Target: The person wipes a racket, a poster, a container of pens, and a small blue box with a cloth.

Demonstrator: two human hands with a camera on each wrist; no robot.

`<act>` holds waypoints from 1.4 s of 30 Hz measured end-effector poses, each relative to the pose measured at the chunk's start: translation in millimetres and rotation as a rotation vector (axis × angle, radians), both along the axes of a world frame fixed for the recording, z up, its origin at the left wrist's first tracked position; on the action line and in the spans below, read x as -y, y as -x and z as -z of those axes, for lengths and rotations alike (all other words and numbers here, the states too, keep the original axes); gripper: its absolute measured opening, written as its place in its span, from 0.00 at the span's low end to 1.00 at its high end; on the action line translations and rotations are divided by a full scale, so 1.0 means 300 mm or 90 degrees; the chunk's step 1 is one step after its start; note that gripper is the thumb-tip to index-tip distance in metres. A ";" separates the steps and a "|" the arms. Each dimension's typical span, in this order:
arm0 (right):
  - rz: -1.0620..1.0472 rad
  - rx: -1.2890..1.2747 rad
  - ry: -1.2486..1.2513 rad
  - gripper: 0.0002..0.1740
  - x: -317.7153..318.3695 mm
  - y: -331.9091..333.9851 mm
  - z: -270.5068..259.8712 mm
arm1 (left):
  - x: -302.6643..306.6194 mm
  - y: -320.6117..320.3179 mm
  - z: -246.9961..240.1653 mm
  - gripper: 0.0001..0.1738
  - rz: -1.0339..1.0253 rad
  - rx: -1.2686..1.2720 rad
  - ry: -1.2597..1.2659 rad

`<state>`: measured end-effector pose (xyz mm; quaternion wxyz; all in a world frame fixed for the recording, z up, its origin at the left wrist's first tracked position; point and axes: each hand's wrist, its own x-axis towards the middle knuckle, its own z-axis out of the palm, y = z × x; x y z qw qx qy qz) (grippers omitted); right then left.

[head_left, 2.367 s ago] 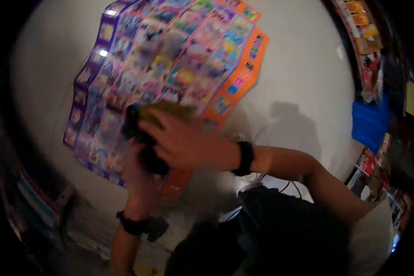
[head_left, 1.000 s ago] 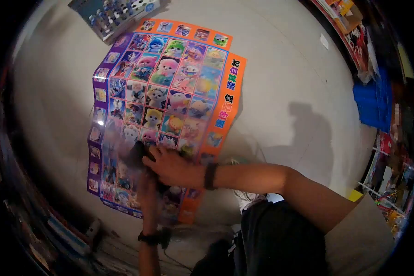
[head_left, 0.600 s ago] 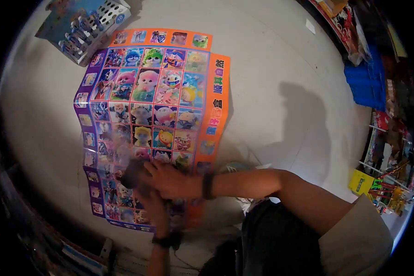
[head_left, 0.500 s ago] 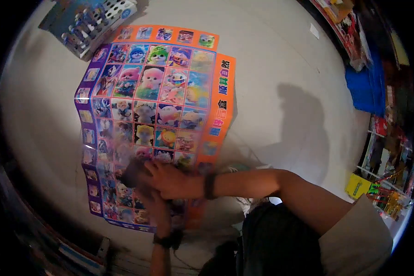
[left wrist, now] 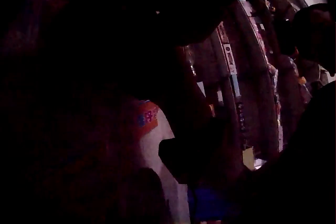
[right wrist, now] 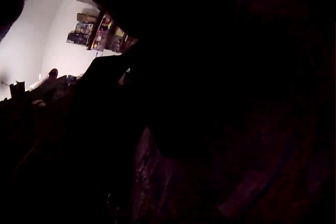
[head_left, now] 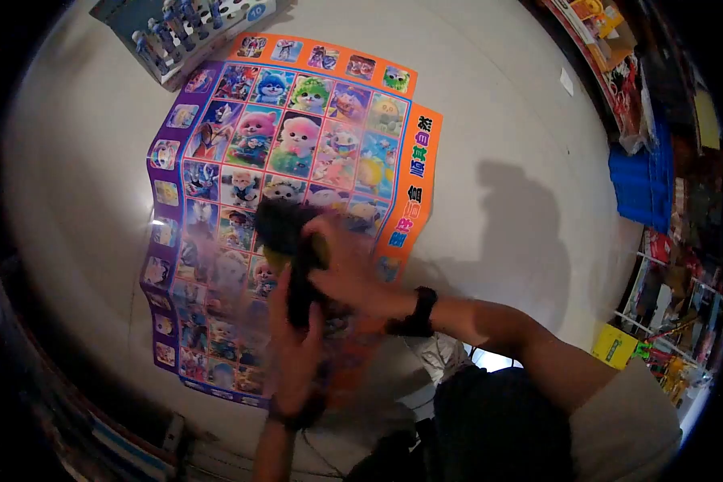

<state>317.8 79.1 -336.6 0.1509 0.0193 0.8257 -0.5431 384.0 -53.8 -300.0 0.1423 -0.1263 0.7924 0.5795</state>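
Both hands meet over a large glossy poster [head_left: 297, 140] with an orange and purple border and rows of cartoon pictures. My right hand [head_left: 357, 269] grips a black, bulky object [head_left: 283, 225] from the right; a dull yellow-green patch shows on it. From below, my left hand [head_left: 296, 353] holds the object's lower part, with thumb and fingers on either side. Motion blur hides what kind of object it is. In both wrist views the hands are almost lost in darkness.
A box [head_left: 123, 20] with holes and several upright blue-white figures stands at the poster's far left corner. Crowded shelves, a blue basket [head_left: 641, 189] and a yellow box [head_left: 614, 345] line the right side. The poster lies creased on the pale floor [head_left: 490, 104].
Both hands, with the black object, have moved up and to the right over the poster. The object is tilted differently. The head view has shifted slightly, and the poster appears farther right.
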 end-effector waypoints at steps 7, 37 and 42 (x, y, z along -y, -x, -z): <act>-0.032 -0.008 0.069 0.28 -0.044 -0.009 -0.082 | -0.053 0.024 -0.059 0.43 -0.081 -0.060 -0.001; -0.698 0.427 0.455 0.12 0.137 -0.370 -0.445 | 0.168 -0.745 -0.290 0.32 -0.504 0.207 -0.476; -0.819 0.283 0.596 0.13 0.131 -0.422 -0.396 | 0.210 -0.722 -0.324 0.28 -0.490 0.440 -0.637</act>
